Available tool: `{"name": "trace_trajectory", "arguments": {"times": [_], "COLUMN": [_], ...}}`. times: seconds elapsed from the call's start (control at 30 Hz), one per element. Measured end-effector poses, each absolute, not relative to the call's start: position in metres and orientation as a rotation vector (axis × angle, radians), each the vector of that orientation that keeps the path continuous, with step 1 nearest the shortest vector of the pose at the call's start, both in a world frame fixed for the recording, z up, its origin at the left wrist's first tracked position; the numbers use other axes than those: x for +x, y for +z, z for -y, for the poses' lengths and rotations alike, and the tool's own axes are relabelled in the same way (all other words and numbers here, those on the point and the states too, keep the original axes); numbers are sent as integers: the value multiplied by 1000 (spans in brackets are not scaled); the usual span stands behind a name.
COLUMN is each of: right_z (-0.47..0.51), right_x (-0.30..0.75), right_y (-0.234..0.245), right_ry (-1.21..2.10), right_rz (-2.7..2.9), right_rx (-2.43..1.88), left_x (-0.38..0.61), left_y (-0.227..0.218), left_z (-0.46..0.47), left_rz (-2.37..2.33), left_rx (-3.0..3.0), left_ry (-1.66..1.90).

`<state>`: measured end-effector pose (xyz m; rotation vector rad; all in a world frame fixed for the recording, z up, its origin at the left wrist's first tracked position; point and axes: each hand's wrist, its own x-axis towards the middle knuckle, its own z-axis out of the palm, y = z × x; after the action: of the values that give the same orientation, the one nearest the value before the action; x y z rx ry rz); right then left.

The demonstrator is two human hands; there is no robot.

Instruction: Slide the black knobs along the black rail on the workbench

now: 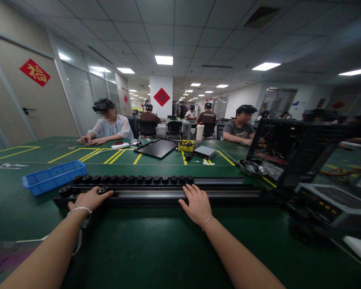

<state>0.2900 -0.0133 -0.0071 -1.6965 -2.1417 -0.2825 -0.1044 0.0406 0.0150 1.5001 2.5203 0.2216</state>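
Note:
A long black rail lies across the green table in front of me, with a row of several small black round parts lined along its far track. My left hand rests on the rail's left end, fingers curled over a small black part. My right hand lies flat on the near edge of the rail at the middle, fingers stretched out and holding nothing.
A blue plastic tray sits at the left behind the rail. An open black computer case and a metal bowl stand at the right. Farther back lie a black panel, a white bottle, and other people seated.

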Motion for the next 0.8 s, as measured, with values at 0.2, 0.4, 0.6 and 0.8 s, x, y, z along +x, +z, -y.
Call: {"name": "trace_trajectory", "arguments": {"times": [0.2, 0.4, 0.6, 0.8], "right_z": [13, 13, 12, 13], "right_x": [290, 289, 289, 290], "right_y": [-6, -6, -7, -8], "right_ry": [-291, -277, -301, -287], "right_rz": [2146, 2152, 2140, 2150], "right_rx": [-1705, -1708, -1702, -1709], "left_x": [-103, -98, -100, -101], "left_y": [13, 13, 14, 14], "left_z": [-42, -41, -42, -42], "left_rz": [-2486, -2485, -2489, -2489], "left_rx": [1524, 1492, 1497, 1490], "left_ry": [222, 231, 244, 224]}}
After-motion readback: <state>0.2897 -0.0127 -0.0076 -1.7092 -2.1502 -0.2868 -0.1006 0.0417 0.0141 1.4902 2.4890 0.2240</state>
